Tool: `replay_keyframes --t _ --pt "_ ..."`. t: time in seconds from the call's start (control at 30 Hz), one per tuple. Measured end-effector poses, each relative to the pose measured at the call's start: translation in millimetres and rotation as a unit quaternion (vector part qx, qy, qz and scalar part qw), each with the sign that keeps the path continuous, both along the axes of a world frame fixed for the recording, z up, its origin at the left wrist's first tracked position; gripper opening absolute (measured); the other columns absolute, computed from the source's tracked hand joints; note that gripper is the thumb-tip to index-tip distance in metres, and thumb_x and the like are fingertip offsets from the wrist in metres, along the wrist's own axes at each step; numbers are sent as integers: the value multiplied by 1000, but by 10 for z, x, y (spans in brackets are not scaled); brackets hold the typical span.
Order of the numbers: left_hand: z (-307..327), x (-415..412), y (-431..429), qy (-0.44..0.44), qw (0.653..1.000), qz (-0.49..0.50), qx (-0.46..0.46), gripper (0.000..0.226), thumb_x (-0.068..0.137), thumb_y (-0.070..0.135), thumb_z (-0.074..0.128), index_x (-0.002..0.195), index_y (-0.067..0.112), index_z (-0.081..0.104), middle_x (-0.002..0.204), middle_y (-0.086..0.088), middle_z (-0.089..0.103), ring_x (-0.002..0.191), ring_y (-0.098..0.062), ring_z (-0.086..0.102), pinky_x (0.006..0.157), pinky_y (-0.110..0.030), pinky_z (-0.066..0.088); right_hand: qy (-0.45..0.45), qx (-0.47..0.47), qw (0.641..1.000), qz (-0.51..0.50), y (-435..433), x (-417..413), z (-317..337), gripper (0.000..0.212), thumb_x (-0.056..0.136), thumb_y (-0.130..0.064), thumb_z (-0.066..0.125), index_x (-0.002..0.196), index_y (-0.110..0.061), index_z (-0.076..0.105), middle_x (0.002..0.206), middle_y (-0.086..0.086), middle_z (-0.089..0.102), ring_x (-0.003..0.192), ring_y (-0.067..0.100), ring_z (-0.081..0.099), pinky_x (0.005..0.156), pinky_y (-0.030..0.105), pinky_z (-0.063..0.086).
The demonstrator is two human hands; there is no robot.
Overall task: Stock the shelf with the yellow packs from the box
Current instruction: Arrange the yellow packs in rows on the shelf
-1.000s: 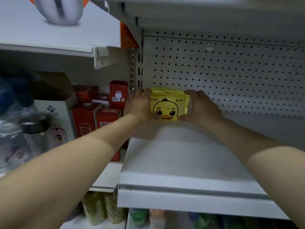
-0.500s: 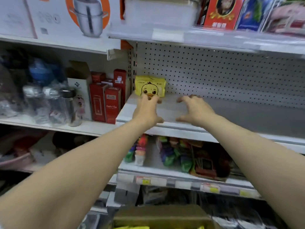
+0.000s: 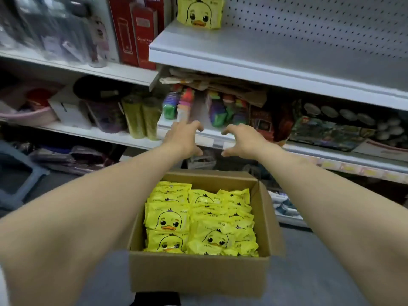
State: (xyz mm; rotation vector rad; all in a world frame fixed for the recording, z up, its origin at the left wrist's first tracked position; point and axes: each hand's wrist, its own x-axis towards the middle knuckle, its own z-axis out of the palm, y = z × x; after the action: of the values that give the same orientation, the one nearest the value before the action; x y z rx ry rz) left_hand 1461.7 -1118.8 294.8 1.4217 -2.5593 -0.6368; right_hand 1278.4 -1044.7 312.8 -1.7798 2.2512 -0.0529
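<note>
Your left hand [image 3: 183, 139] and right hand [image 3: 244, 140] hang side by side, apart, above the far edge of the box [image 3: 198, 274]; both hands are loosely curled with fingers spread, holding nothing; the yellow packs [image 3: 198, 221] fill the box in rows; a single pack [image 3: 199, 13] stands upright at the back left corner of the shelf [image 3: 276, 49], by the pegboard [image 3: 309, 21].

Red cartons [image 3: 144, 36] stand beside clear bottles [image 3: 55, 29] up top; below, two gold rolls [image 3: 133, 117] upright next to bright toys [image 3: 186, 102], pink basin [image 3: 28, 115] far left.
</note>
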Motion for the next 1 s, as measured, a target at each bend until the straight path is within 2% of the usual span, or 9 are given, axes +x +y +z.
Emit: replay_keyframes --t 0.1,0.23,0.4,0.47,0.63,0.8,1.0 --pt "-428 128 171 -26 999 2 38 70 71 33 84 132 29 50 134 -10 46 126 -32 40 101 -40 40 -17 36 999 7 117 92 -412 69 72 -44 83 132 -29 55 131 7 56 122 29 52 96 41 48" --pt "-1084 298 346 -81 991 2 106 76 70 39 84 137 29 48 135 -10 50 127 -33 41 102 -42 41 -39 109 993 9 286 255 -1015 66 73 -44 82 132 -28 56 131 6 56 123 28 51 98 40 47" --pt "-1763 551 416 -127 971 -4 204 67 73 40 83 130 28 51 125 -8 52 121 -30 47 91 -41 47 -93 210 973 -10 523 365 -1743 53 76 -42 82 123 -27 61 125 3 59 116 26 56 90 39 50" --pt "-1954 625 382 -158 967 -12 202 66 74 44 80 131 28 51 124 -7 54 121 -29 46 90 -39 47 -105 237 966 -24 605 372 -1973 49 77 -42 81 120 -27 62 124 2 59 116 25 56 88 37 50" --pt "-2269 712 249 -205 962 -37 179 62 81 46 74 135 29 48 128 -4 53 124 -25 42 97 -37 41 -98 266 957 -63 803 356 -2386 49 80 -41 79 123 -27 60 125 4 53 119 24 52 91 36 49" --pt "-2458 753 223 -211 961 -50 171 64 80 46 74 136 31 47 131 -1 49 124 -23 40 100 -37 41 -79 264 959 -65 867 365 -2557 51 82 -36 78 127 -29 54 127 2 48 126 22 41 94 37 47" --pt "-2548 725 209 -237 958 -70 147 59 79 50 72 129 30 49 127 1 50 121 -21 39 99 -34 34 -55 256 964 -54 939 381 -2662 57 78 -27 81 124 -24 48 127 0 42 121 20 39 93 33 46"
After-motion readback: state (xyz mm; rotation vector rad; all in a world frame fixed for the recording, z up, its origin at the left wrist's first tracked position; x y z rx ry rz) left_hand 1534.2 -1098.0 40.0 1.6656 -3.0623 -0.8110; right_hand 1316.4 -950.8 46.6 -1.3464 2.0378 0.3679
